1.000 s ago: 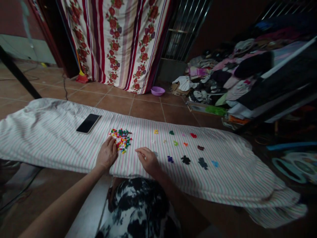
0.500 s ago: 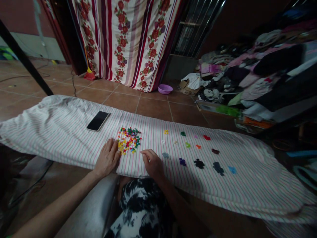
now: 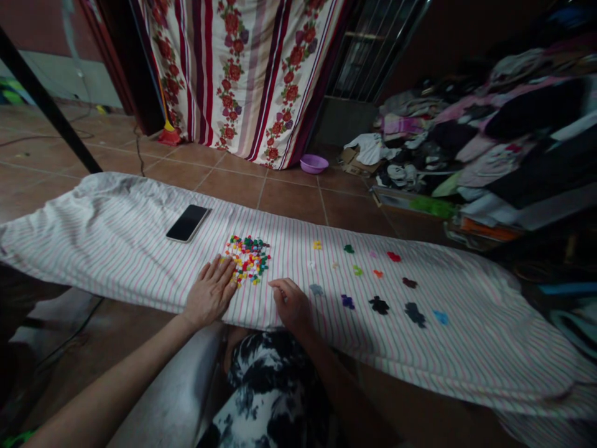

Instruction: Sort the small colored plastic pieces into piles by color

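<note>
Surface: a striped cloth [image 3: 116,249], wrinkled toward its left end. On its left part, toward the far edge, lies a phone [image 3: 188,223], dark screen upward. Near and right of it, the left hand [image 3: 212,292] lies palm down, fingers extended and open, fingertips at the left edge of a mixed pile of small coloured pieces [image 3: 252,258]. The pile sits between the two hands, slightly to the far side of both. Right of it, the right hand [image 3: 291,303] is apart from the pile, fingers curled, index finger and thumb close together; whether they grip a piece cannot be told.

Further right, small single-colour groups lie apart from one another. In order: white, grey [image 3: 316,289] just beside the right hand, yellow [image 3: 318,245] farther off, purple, dark green, lime, pink, orange, black [image 3: 379,305], red [image 3: 393,256], brown, dark grey and, rightmost, light blue [image 3: 439,317].
</note>
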Motion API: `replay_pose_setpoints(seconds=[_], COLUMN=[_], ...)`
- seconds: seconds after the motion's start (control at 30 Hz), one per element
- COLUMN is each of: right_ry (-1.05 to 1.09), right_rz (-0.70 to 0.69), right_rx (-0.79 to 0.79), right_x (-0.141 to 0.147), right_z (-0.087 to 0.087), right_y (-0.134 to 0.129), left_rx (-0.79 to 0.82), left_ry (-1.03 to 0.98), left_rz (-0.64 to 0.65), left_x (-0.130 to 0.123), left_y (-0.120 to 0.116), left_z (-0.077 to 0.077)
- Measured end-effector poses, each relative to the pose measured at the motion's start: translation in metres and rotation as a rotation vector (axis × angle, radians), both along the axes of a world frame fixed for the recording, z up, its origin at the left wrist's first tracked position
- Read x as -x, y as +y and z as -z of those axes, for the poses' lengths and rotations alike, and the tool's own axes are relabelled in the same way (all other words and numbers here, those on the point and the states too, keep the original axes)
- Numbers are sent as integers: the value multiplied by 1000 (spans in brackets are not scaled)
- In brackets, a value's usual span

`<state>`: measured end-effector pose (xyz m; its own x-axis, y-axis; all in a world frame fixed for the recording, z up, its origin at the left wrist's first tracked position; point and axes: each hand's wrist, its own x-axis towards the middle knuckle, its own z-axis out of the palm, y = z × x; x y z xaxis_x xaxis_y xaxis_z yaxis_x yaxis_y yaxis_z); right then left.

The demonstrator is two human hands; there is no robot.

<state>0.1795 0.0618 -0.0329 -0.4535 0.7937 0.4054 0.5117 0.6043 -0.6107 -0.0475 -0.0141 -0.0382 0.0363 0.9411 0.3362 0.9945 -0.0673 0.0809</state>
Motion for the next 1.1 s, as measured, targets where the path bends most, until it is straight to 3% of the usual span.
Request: replay_pose_setpoints(seconds=[0.23, 0.47, 0.73, 0.87, 1.1], right_ry=[1, -6, -3, -12, -1], right_rz=[-9, -15, -17, -14, -17], right_rx=[5, -7, -13, -11, -21], right_x=[-2, -1, -1, -1, -2], right_z=[0, 1, 0, 1, 1], right_y=[0, 0, 0, 0, 0], left_rx=[1, 60, 47, 60, 23], left_ry=[-48, 44, 140, 121, 84], left_rz=[46, 74, 280, 230, 111], left_x=[20, 32, 27, 27, 29], left_y=[2, 8, 4, 16, 60], left_z=[3, 4, -1, 5, 7])
